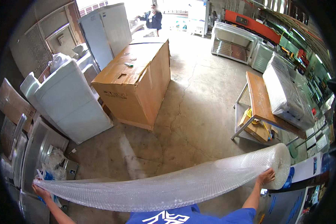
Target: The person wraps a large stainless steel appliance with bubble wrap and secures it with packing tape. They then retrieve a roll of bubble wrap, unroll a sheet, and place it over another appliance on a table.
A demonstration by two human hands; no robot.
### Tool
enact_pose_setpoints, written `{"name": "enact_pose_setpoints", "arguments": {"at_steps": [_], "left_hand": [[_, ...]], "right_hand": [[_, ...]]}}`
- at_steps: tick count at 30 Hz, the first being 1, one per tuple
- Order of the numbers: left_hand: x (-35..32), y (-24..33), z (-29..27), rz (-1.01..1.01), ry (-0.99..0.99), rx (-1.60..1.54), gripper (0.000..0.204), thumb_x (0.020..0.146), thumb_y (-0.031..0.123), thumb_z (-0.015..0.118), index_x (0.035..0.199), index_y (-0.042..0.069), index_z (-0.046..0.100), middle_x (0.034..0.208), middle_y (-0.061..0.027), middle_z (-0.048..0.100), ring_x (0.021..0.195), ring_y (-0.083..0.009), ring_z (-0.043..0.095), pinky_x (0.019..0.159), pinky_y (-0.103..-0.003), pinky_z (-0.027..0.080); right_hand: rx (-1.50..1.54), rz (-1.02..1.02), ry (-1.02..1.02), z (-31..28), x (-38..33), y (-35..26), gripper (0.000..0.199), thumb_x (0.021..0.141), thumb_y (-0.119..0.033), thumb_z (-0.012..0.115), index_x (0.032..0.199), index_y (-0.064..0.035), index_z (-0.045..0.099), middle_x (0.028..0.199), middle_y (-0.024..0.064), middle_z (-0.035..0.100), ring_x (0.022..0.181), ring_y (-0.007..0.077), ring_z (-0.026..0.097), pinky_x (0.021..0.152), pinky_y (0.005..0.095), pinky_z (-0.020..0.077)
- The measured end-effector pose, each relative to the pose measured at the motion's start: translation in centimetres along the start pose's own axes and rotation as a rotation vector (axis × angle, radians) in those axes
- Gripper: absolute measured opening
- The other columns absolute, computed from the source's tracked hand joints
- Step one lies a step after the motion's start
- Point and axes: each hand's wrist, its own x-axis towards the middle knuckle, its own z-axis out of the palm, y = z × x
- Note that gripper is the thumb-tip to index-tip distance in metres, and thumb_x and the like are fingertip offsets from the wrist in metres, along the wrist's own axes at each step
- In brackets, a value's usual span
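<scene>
Two bare hands hold a long sheet of bubble wrap [156, 186] stretched wide across the lower part of our view, from far left to right. Our left hand [41, 191] closes its fingers over the free end of the sheet, arm flung out to the side, which keeps the plastic taut instead of sagging to the concrete floor [190, 123]. Our right hand [266, 176] lies mostly open, palm flat against the roll of bubble wrap [278, 160] where the sheet leaves it; it seems to steady the roll rather than grip it, though we cannot see the fingertips clearly. The roll stands at our right, just beside a blue panel [283, 203]. Beyond the sheet, well apart, a large cardboard box [134, 82] rests on the floor, with a white appliance [69, 100] leaning to its left. To the right stands a wooden-topped metal table [259, 100] bearing a wrapped white bundle [287, 95]. Far off, another person [153, 18] works by a doorway.
</scene>
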Motion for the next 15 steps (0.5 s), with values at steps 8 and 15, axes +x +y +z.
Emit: {"name": "enact_pose_setpoints", "arguments": {"at_steps": [8,15], "left_hand": [[-2.7,4.7,4.7,-0.190,0.197,-0.111,0.044,0.105,0.039,0.037,0.109,0.000,0.056,0.098,-0.0090,0.054,0.083,-0.0226,0.054,0.076,-0.038,0.046],[0.9,6.9,-6.0,-0.379,0.122,-0.152,0.035,0.100,0.039,0.050,0.102,0.005,0.059,0.075,-0.0052,0.055,0.061,-0.0166,0.049,0.056,-0.031,0.043]], "right_hand": [[0.163,-0.277,0.025,-4.0,8.7,15.9,0.028,0.092,-0.015,0.053,0.109,0.0066,0.054,0.094,0.0276,0.063,0.088,0.0470,0.062,0.073,0.0495,0.0498],[0.304,-0.708,-0.184,-8.8,25.2,16.1,0.024,0.088,-0.017,0.062,0.109,-0.0053,0.061,0.086,0.0254,0.066,0.074,0.0444,0.065,0.059,0.0499,0.0498]]}}
